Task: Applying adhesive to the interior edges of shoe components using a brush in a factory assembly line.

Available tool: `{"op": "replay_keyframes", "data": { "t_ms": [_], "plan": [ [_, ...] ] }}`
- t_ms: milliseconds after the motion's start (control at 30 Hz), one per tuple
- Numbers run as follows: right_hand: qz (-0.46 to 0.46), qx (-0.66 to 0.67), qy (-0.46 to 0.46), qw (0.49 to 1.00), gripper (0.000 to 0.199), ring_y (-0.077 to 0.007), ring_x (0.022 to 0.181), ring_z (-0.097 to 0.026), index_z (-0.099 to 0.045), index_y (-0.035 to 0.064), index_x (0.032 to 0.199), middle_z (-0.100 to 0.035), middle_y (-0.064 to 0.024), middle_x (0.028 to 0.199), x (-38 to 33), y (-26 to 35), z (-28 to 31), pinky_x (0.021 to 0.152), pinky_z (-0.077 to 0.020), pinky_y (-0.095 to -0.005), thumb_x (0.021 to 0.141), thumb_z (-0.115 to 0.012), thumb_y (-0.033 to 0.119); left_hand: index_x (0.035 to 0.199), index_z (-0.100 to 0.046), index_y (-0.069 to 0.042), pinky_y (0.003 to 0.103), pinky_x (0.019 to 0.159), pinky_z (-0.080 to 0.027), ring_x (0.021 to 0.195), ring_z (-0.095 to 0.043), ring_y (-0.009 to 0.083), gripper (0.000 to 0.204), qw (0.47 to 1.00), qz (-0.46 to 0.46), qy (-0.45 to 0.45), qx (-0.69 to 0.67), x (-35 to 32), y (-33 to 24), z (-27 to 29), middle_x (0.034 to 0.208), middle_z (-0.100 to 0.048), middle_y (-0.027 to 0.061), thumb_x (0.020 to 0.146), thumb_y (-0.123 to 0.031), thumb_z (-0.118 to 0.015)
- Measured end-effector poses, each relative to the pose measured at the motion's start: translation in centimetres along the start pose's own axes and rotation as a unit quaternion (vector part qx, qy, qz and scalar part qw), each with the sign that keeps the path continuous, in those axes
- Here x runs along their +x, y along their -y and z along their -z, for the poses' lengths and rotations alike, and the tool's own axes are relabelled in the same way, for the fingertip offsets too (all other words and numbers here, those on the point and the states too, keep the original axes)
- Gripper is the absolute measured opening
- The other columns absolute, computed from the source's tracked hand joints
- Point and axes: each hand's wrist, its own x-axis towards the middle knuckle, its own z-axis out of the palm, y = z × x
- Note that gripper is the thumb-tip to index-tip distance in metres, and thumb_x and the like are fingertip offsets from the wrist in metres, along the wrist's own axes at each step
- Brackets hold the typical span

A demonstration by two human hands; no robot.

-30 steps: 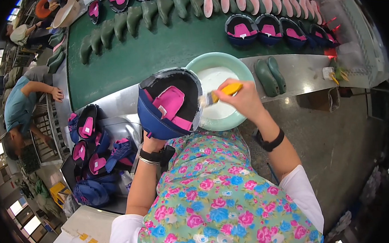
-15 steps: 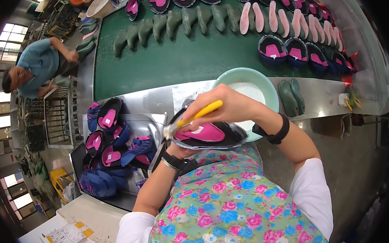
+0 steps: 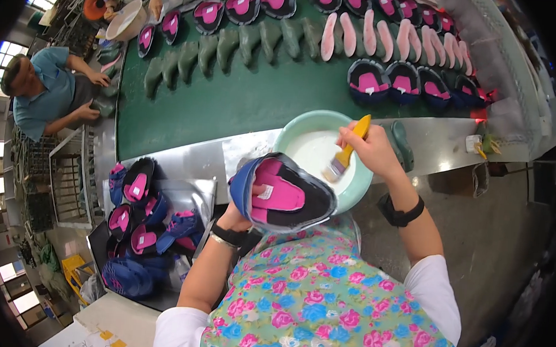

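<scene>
My left hand (image 3: 237, 217) grips a blue shoe upper (image 3: 282, 194) from its left side, thumb inside. The upper's opening faces up, showing a pink lining, a small white label and a black edge band. In my right hand (image 3: 377, 151) is a flat paintbrush (image 3: 345, 153) with a yellow handle. Its bristles point down over the white liquid (image 3: 311, 149) in a pale green basin (image 3: 354, 196); whether they touch the liquid I cannot tell. The upper overlaps the basin's near left rim in view.
A green conveyor belt (image 3: 186, 114) carries rows of dark green shoe lasts (image 3: 227, 44), pink insoles (image 3: 369, 31) and more uppers (image 3: 403, 80). At left, a metal tray (image 3: 204, 191) holds piled blue uppers (image 3: 133, 276). A person in a blue shirt (image 3: 47, 89) handles lasts; another person's hand (image 3: 155, 4) is beyond.
My right hand has moved the brush from the upper's left edge, right and over the basin. The upper has tilted, showing more of its blue side. The belt's rows have shifted left in view.
</scene>
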Motion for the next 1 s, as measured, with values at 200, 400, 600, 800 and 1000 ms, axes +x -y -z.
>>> {"op": "replay_keyframes", "data": {
  "t_ms": [200, 400, 600, 800, 1000],
  "plan": [
    [0.097, 0.004, 0.112, 0.989, 0.034, -0.0202, 0.066, -0.061, -0.066, 0.0001, 0.093, -0.064, -0.0144, 0.075, 1.0, 4.2, -2.0, 0.064, -0.047, -0.0316, 0.079, -0.071, 0.03, 0.137, -0.037, -0.005, 0.033, 0.097, -0.043, 0.117, -0.051, 0.0196, 0.043, 0.96, -0.214, 0.022, 0.178, 5.4, -0.4, -0.4, 0.13, -0.05, 0.0093, 0.097, -0.015, -0.047],
    [0.084, -0.139, 0.123, 0.979, 0.041, -0.0306, 0.071, -0.059, -0.068, 0.0059, 0.091, -0.063, -0.0138, 0.077, 6.6, 0.9, -2.8, 0.066, -0.0472, -0.0364, 0.063, -0.079, 0.033, 0.149, -0.012, -0.013, 0.033, 0.099, -0.04, 0.118, -0.048, 0.0192, 0.08, 0.899, -0.338, -0.004, 0.276, 12.0, -3.3, -2.0, 0.14, -0.038, 0.0102, 0.086, -0.002, -0.059],
    [0.094, -0.38, 0.091, 0.916, 0.037, -0.0329, 0.08, -0.061, -0.071, 0.0147, 0.093, -0.062, -0.0146, 0.082, 15.6, -8.8, -1.7, 0.07, -0.0487, -0.0434, 0.06, -0.078, 0.031, 0.142, -0.03, -0.006, 0.034, 0.08, -0.051, 0.101, -0.056, 0.0211, 0.062, 0.858, -0.288, -0.395, 0.154, 5.1, -5.3, 14.9, 0.118, -0.049, 0.0141, 0.09, -0.019, -0.061],
    [-0.069, -0.492, 0.126, 0.859, 0.038, -0.0356, 0.087, -0.062, -0.068, 0.008, 0.088, -0.065, -0.0178, 0.088, 20.2, -19.4, 3.5, 0.075, -0.05, -0.0444, 0.057, -0.08, 0.026, 0.122, -0.046, 0.001, 0.037, 0.077, -0.053, 0.084, -0.056, 0.025, 0.056, 0.748, -0.369, -0.51, -0.212, -4.7, -7.4, 27.1, 0.102, -0.051, 0.016, 0.084, -0.032, -0.07],
    [0.011, -0.401, -0.005, 0.916, 0.03, -0.0335, 0.088, -0.064, -0.068, 0.0063, 0.098, -0.068, -0.0138, 0.093, 18.1, -12.0, -1.7, 0.076, -0.0501, -0.0407, 0.072, -0.074, 0.021, 0.139, -0.023, 0.005, 0.051, 0.103, -0.039, 0.124, -0.042, 0.0424, 0.093, 0.675, -0.382, -0.378, -0.505, -2.5, -12.6, 34.2, 0.137, -0.034, 0.0315, 0.078, -0.047, -0.071]
  ]
}}
